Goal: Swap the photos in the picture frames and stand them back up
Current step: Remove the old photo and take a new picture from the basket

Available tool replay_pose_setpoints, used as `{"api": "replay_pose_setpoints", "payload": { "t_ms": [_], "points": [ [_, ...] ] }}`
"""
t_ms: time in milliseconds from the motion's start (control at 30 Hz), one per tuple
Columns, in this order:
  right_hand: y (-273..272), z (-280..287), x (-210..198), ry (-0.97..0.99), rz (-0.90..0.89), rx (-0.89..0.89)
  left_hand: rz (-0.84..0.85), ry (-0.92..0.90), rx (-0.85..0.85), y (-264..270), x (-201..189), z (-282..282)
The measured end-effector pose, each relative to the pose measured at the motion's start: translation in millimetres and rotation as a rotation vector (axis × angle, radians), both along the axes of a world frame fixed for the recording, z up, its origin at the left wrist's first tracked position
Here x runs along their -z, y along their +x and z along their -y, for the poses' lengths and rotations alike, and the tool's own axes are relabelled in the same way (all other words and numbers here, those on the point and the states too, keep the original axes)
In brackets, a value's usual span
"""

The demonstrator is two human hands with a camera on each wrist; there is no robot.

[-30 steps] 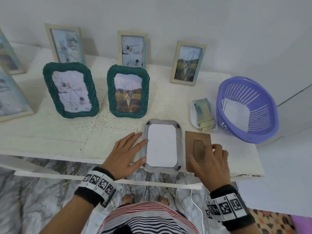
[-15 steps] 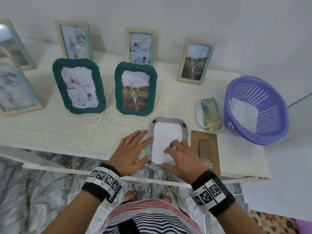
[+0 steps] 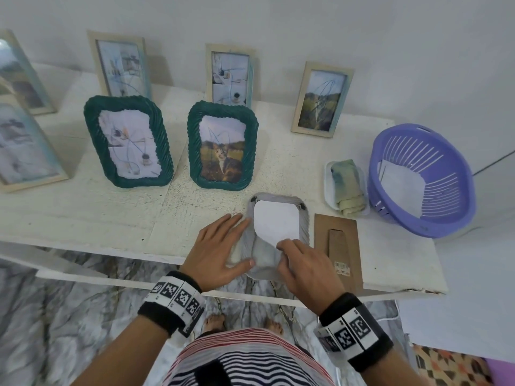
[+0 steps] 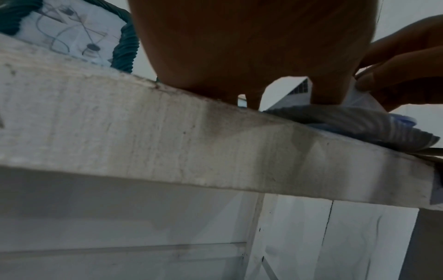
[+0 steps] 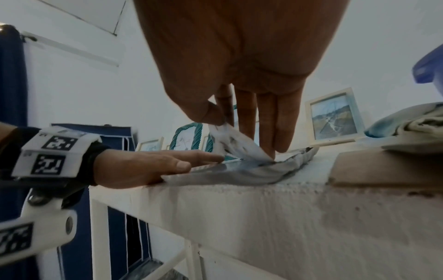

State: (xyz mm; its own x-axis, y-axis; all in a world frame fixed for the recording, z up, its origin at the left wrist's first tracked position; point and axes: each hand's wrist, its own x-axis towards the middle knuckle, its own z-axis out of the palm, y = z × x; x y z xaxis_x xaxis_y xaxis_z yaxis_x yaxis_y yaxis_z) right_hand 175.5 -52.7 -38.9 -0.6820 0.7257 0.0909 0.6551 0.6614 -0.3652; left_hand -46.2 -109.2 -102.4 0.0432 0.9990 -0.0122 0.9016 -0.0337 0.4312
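A grey frame (image 3: 304,218) lies face down at the table's front edge, with the white back of its photo (image 3: 276,221) showing. My left hand (image 3: 242,240) lies flat, its fingers straight, pressing on the frame's left side. My right hand (image 3: 281,246) pinches the photo's near corner between thumb and forefinger and peels it up off the frame; the right wrist view shows the curled photo (image 5: 239,142) in the pinch (image 5: 220,121). The brown backing board (image 3: 337,240) with its stand lies just right of the frame. Two green woven frames (image 3: 128,140) (image 3: 223,143) stand behind.
A purple basket (image 3: 420,179) holding a white sheet sits at the right. Beside it lies a folded cloth (image 3: 347,188) on a small white tray. Several light wooden frames (image 3: 320,98) lean along the wall and at the left. The table edge (image 3: 111,246) runs under my wrists.
My right hand left the backing board, moved left onto the photo and now lifts its near corner. The left hand stayed on the frame.
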Motion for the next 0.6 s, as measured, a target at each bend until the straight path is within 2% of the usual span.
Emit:
{"api": "replay_pose_setpoints", "payload": {
  "t_ms": [133, 300, 467, 600],
  "points": [
    [3.6, -3.0, -3.4, -0.046, -0.235, 0.154, 0.003, 0.002, -0.014, 4.1, 2.0, 0.2],
    [16.8, -9.4, -16.4, -0.053, -0.421, 0.409, -0.005, 0.0, -0.005, 2.9, 2.9, 0.8],
    [42.2, -22.7, -29.0, -0.043, -0.463, 0.624, 0.042, -0.02, 0.002, 2.5, 1.6, 0.5],
    [66.5, -31.5, -31.5, -0.223, -0.651, 0.696, 0.126, -0.068, -0.036, 4.9, -11.7, -4.6]
  ]
}}
